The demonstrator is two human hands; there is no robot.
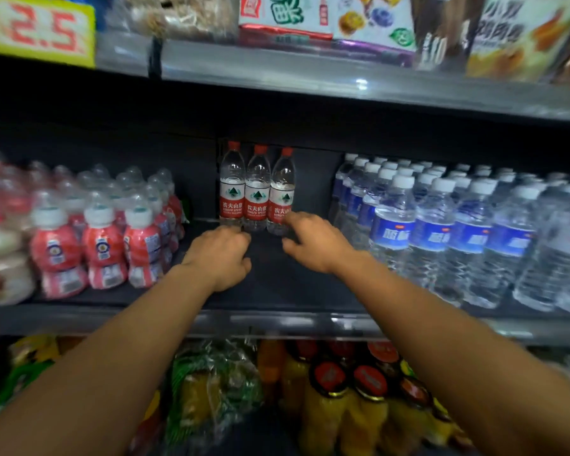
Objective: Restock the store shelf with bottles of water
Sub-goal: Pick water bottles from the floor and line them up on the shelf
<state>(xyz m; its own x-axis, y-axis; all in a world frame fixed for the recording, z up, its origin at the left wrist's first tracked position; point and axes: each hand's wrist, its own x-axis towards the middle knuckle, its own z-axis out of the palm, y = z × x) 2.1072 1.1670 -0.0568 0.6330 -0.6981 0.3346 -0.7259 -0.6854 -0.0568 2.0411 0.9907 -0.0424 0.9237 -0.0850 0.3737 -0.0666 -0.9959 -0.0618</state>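
Three clear water bottles with red caps and red labels point(256, 189) stand upright side by side at the back of the dark middle shelf point(277, 284). My left hand point(221, 255) reaches in just below the leftmost bottle, its fingers curled near the base, holding nothing that I can see. My right hand point(313, 241) is spread open in front of the rightmost bottle, with its fingertips at the bottle's lower label. Both forearms stretch in from the bottom of the view.
Rows of blue-labelled water bottles point(441, 232) fill the shelf on the right. Shrink-wrapped red drink bottles point(102, 245) stand on the left. Snack packs point(343, 21) lie on the shelf above. Orange juice bottles point(343, 396) and bagged goods sit below.
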